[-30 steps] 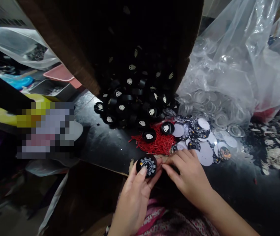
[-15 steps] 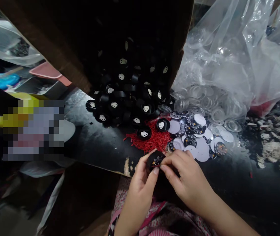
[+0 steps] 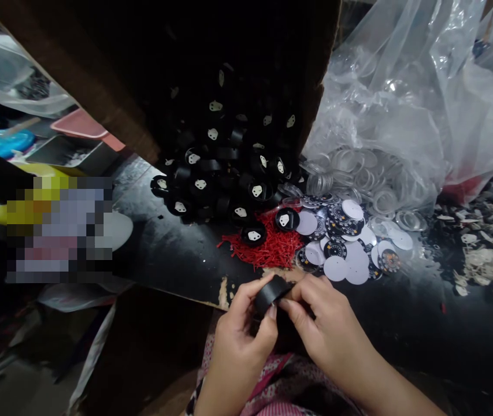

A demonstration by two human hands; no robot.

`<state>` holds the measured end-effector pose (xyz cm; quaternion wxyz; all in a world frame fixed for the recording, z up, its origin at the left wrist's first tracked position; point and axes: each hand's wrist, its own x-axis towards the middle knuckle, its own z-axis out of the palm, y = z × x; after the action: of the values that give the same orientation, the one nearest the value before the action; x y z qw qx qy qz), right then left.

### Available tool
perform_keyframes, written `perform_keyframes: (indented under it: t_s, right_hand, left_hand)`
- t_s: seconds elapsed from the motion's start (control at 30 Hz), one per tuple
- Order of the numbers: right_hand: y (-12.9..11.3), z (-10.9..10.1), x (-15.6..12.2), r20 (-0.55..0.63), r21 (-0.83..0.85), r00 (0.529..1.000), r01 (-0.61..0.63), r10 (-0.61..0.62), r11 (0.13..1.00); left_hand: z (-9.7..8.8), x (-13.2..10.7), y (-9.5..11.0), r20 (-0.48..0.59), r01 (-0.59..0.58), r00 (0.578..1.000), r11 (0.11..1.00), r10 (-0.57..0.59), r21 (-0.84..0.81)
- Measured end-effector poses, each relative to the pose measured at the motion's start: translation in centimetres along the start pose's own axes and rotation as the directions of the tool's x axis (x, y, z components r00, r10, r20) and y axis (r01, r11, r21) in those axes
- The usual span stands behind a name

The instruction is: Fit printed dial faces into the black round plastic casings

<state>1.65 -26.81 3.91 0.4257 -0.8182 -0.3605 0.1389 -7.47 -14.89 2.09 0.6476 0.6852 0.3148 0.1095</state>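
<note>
My left hand (image 3: 246, 323) is closed around a black round gauge case (image 3: 271, 293), its thumb at the bottom and its fingers along the far side. The smooth side wall of the case faces me, so the dial inside is hidden. At the right edge of the case, my right hand (image 3: 319, 312) pinches its thumb and forefinger together against the rim. Whether anything small sits between those fingertips, I cannot tell. Just beyond my hands lie a heap of thin red pointers (image 3: 267, 245) and a pile of printed round dials (image 3: 345, 231), several white side up.
More black cases (image 3: 200, 185) with pale plates inside spill from a large cardboard box (image 3: 111, 75). Clear round covers (image 3: 350, 167) come out of a plastic bag (image 3: 402, 98). Small whitish plates (image 3: 489, 254) are heaped at the right. A pink scoop (image 3: 84, 124) lies at the left.
The case has been turned in my left hand: its dial with a red pointer showed before, and now its side wall does. My right fingers stay at its right edge.
</note>
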Motion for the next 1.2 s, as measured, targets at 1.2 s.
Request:
perform_keyframes:
  t_s: [1.2]
  right_hand:
    - [11.1,-11.6,10.2,-0.411,-0.618,0.909,-0.332,0.068,0.713]
  left_hand:
    - [2.7,1.1,-0.6,0.299,0.485,0.874,0.666,-0.382,-0.567]
